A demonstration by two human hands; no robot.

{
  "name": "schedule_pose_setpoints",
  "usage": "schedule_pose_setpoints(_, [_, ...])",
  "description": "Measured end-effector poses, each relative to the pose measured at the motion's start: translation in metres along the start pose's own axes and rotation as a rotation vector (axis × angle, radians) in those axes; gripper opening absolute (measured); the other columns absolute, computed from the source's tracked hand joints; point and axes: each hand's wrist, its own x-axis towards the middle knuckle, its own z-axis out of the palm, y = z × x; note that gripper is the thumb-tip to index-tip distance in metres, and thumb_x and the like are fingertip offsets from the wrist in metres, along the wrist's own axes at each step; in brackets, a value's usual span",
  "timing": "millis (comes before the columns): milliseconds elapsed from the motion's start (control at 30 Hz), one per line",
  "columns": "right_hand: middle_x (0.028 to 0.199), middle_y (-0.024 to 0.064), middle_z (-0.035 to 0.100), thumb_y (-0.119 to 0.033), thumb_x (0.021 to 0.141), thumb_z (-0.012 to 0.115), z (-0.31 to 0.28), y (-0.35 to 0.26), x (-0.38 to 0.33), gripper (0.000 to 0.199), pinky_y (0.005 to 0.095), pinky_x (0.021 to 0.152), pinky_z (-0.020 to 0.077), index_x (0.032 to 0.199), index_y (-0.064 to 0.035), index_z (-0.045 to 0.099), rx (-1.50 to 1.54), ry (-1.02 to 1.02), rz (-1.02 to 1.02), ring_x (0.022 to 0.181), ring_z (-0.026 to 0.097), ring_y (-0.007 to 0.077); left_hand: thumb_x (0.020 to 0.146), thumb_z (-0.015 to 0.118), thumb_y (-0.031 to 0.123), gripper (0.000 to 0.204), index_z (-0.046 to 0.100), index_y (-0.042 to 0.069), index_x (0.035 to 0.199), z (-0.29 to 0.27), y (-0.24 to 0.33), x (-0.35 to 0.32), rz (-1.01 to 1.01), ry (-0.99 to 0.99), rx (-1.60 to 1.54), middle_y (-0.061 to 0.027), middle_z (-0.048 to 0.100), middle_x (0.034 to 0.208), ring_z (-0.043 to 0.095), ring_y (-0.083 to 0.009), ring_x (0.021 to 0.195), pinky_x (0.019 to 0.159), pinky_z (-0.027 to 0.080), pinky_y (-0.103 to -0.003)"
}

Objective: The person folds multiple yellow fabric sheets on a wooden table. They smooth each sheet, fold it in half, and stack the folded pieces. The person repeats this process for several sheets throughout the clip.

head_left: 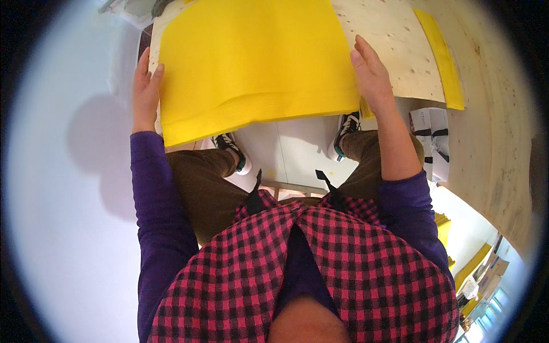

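A wide stack of yellow, felt-like sheets [257, 63] lies in front of me, its near edge hanging slightly past the board under it. Along its left side stands my left hand [147, 91], fingers stretched out and thumb apart. My right hand [373, 80] is open too, its fingers pointing away from me at the stack's right edge. Both palms face inward with the sheets between them. Whether they press on the edges or only rest beside them, I cannot tell. Neither hand is wrapped around anything.
The sheets lie on a pale plywood tabletop [394, 51]. A narrow yellow strip [443, 63] lies along its right part. A tall wooden panel [492, 131] rises at the right, with a white box [432, 137] below. A white wall [68, 228] is close on the left.
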Motion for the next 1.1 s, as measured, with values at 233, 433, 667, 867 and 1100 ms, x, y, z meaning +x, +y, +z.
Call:
schedule_pose_setpoints(233, [0.135, 0.0144, 0.051, -0.03, 0.09, 0.06, -0.005, -0.005, -0.002, 0.045, 0.0383, 0.107, 0.0331, 0.129, -0.0076, 0.053, -0.09, -0.079, -0.567, 0.127, 0.046, 0.03, 0.09, 0.056, 0.008, 0.041, 0.053, 0.009, 0.131, -0.003, 0.061, -0.023, 0.442, -0.325, 0.356, -0.0125, 0.041, 0.144, 0.036, -0.0272, 0.135, 0.11, 0.029, -0.037])
schedule_pose_setpoints(433, [0.13, 0.0137, 0.055, -0.025, 0.091, 0.058, 0.001, 0.006, 0.001, 0.035, 0.0384, 0.107, 0.034, 0.121, -0.006, 0.06, -0.23, -0.23, -0.594, 0.126, 0.047, 0.0307, 0.091, 0.051, 0.016, 0.047, 0.045, 0.011, 0.138, 0.056, 0.088, -0.046, 0.567, -0.61, 0.523, -0.0127, 0.035, 0.148, 0.026, -0.0318, 0.14, 0.114, 0.02, -0.042])
schedule_pose_setpoints(667, [0.128, 0.0104, 0.058, -0.025, 0.097, 0.05, -0.016, 0.014, 0.002, 0.035, 0.0327, 0.105, 0.0356, 0.125, -0.0063, 0.057, -0.105, -0.132, -0.303, 0.123, 0.05, 0.0221, 0.092, 0.048, 0.024, 0.051, 0.041, 0.011, 0.141, 0.072, 0.07, -0.048, 0.516, -0.692, 0.563, -0.0117, 0.03, 0.151, 0.021, -0.0318, 0.142, 0.115, 0.013, -0.045])
schedule_pose_setpoints(867, [0.138, 0.013, 0.047, -0.037, 0.1, 0.043, -0.02, 0.01, -0.002, 0.052, 0.0308, 0.108, 0.0315, 0.136, 0.0003, 0.044, 0.304, -0.113, 0.022, 0.129, 0.043, 0.0202, 0.094, 0.047, 0.029, 0.049, 0.042, 0.013, 0.141, 0.072, 0.089, -0.049, 0.568, -0.594, 0.58, -0.0111, 0.031, 0.151, 0.022, -0.0322, 0.142, 0.115, 0.012, -0.049])
schedule_pose_setpoints(1100, [0.15, 0.0175, 0.029, -0.044, 0.101, 0.034, -0.006, 0.0, -0.017, 0.067, 0.032, 0.114, 0.0207, 0.145, 0.005, 0.025, 0.404, -0.252, 0.027, 0.14, 0.026, 0.0244, 0.094, 0.046, 0.028, 0.05, 0.04, 0.014, 0.142, 0.094, 0.096, -0.052, 0.592, -0.647, 0.714, -0.0116, 0.029, 0.152, 0.02, -0.0318, 0.142, 0.115, 0.011, -0.047])
